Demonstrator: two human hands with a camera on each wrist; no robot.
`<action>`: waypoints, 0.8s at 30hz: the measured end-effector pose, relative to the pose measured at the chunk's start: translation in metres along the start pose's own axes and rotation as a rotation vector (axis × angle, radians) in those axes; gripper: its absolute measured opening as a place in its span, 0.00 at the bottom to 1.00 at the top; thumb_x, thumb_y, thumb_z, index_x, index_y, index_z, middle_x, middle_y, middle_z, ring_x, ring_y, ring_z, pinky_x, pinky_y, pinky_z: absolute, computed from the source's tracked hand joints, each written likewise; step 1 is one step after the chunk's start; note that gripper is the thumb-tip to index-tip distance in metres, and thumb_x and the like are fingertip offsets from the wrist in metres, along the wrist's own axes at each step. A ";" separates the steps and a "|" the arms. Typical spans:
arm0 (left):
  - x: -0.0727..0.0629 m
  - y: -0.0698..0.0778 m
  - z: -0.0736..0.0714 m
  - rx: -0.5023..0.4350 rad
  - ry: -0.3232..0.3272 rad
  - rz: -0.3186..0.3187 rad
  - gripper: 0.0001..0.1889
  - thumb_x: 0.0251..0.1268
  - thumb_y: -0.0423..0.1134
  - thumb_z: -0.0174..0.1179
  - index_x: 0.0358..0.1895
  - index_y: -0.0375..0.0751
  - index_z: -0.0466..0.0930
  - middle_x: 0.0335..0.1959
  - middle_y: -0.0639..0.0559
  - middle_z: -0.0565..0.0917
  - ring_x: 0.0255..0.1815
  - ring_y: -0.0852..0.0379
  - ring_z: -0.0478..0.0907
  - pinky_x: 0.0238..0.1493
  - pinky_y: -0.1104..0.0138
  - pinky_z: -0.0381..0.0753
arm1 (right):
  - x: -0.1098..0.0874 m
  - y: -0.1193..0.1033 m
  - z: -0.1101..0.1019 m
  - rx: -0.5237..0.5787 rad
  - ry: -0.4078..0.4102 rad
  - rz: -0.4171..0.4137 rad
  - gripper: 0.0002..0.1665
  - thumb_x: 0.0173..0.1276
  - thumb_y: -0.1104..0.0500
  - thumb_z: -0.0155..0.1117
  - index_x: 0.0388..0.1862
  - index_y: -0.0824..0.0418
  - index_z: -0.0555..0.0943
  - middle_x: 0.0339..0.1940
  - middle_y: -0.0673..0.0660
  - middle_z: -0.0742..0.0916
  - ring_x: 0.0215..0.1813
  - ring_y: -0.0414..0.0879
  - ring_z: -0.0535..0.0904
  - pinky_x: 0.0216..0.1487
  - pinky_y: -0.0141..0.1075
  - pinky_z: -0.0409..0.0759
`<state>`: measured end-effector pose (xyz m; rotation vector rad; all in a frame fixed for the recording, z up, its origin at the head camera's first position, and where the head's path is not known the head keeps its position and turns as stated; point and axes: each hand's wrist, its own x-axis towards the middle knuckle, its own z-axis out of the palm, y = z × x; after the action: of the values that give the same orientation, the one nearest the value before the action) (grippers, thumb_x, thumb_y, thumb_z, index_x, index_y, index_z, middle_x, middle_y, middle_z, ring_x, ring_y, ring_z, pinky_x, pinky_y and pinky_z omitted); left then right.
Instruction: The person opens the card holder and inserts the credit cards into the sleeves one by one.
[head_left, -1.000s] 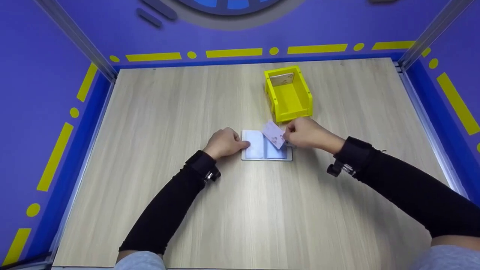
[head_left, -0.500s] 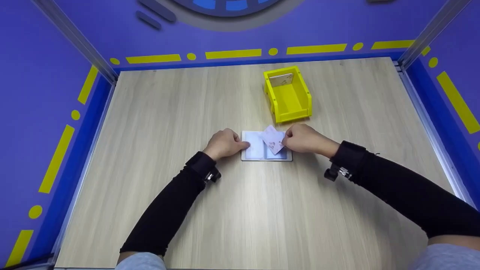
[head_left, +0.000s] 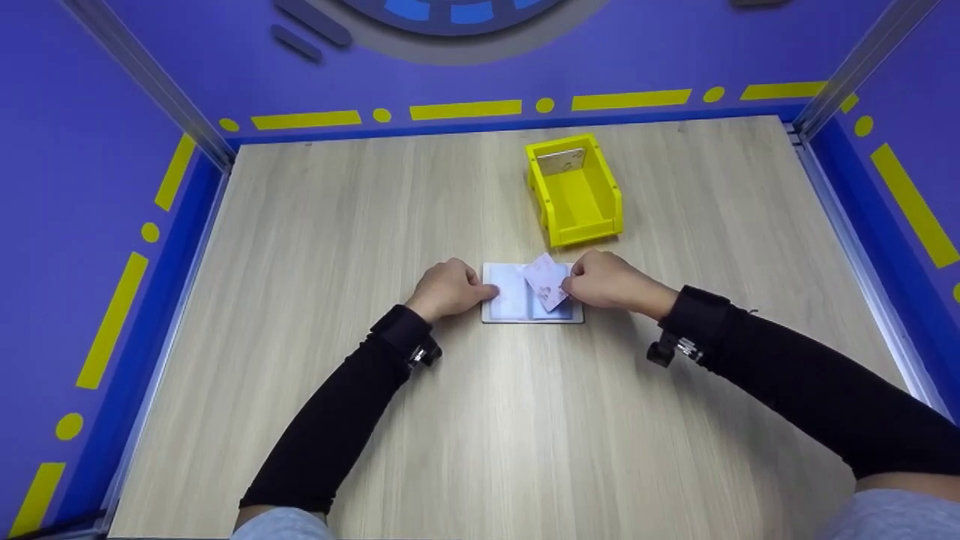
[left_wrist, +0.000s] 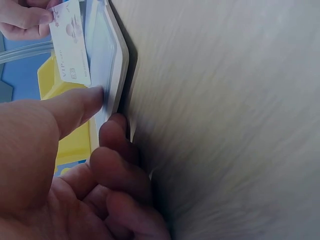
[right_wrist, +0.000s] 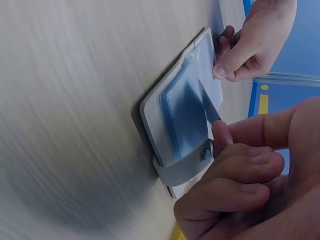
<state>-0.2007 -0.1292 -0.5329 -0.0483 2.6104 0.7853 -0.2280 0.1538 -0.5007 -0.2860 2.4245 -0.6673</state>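
Observation:
An open card holder (head_left: 508, 294) with clear plastic sleeves lies on the table. My left hand (head_left: 448, 288) pinches its left edge, thumb on top of the sleeve and fingers curled at the edge below. Between thumb and fingers, my right hand (head_left: 609, 280) holds a pale card (head_left: 546, 283) with a floral print, tilted over the right-hand sleeves. "VIP" lettering shows on the card (left_wrist: 70, 42) in the left wrist view. The right wrist view shows the card (right_wrist: 209, 104) nearly edge-on above the stacked sleeves, beside a strap (right_wrist: 182, 171) with a metal snap.
Just behind the card holder stands a yellow bin (head_left: 576, 199). A pale printed flat piece (head_left: 561, 161) leans against its back wall. Blue-purple panels (head_left: 465, 82) enclose the wooden table (head_left: 360, 210) at the back and sides.
My right hand has come down and slightly left, lowering the card toward the right-hand sleeves and turning it a little. The left hand has kept its place on the holder's edge.

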 end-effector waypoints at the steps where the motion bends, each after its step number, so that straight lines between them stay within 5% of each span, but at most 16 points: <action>1: 0.000 0.000 0.000 -0.001 -0.001 -0.001 0.24 0.70 0.59 0.73 0.18 0.53 0.78 0.17 0.62 0.71 0.25 0.59 0.70 0.29 0.66 0.65 | 0.000 -0.001 0.001 0.005 -0.006 -0.001 0.18 0.74 0.52 0.60 0.23 0.56 0.79 0.20 0.46 0.71 0.25 0.44 0.66 0.29 0.36 0.62; 8: -0.001 0.000 -0.002 -0.011 -0.014 -0.002 0.25 0.71 0.58 0.73 0.18 0.53 0.77 0.17 0.62 0.71 0.26 0.58 0.70 0.29 0.65 0.64 | 0.003 -0.003 0.005 0.040 -0.043 0.018 0.16 0.74 0.52 0.60 0.30 0.60 0.85 0.27 0.50 0.79 0.30 0.45 0.70 0.33 0.37 0.64; 16: -0.002 0.000 -0.002 0.000 -0.007 0.021 0.24 0.72 0.58 0.72 0.19 0.54 0.76 0.18 0.62 0.72 0.26 0.58 0.70 0.30 0.66 0.65 | 0.004 -0.004 0.006 0.059 -0.064 0.015 0.15 0.73 0.53 0.61 0.30 0.60 0.85 0.22 0.46 0.72 0.26 0.43 0.65 0.30 0.36 0.61; 24: -0.001 -0.001 -0.002 0.001 -0.011 0.022 0.24 0.72 0.58 0.72 0.19 0.54 0.76 0.19 0.62 0.72 0.26 0.58 0.70 0.29 0.66 0.65 | 0.004 -0.006 0.009 0.066 -0.067 -0.007 0.15 0.73 0.53 0.63 0.38 0.60 0.92 0.31 0.51 0.85 0.32 0.44 0.72 0.35 0.36 0.67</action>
<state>-0.2006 -0.1305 -0.5317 -0.0148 2.6048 0.7899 -0.2254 0.1433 -0.5059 -0.2859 2.3338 -0.7284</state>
